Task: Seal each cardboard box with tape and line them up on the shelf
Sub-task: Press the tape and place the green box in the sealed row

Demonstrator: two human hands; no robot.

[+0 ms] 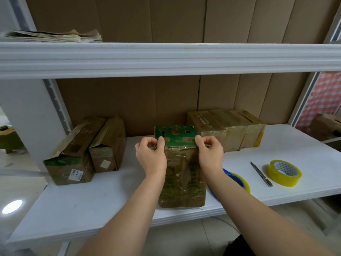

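A brown cardboard box (182, 180) with green print stands in the middle of the white shelf (114, 196), its green flap (175, 134) raised at the far end. My left hand (151, 154) pinches the flap's left corner. My right hand (210, 152) pinches its right corner. Clear tape covers the box's top. A yellow tape roll (285, 172) lies to the right. A second yellow roll in a blue holder (238, 179) sits just behind my right forearm.
Two open-flapped boxes (83, 152) lie at the left. Taped boxes (228, 130) stand in a row at the back right. A utility knife (261, 173) lies beside the yellow roll. Folded cardboard (51, 36) is stacked on the upper shelf.
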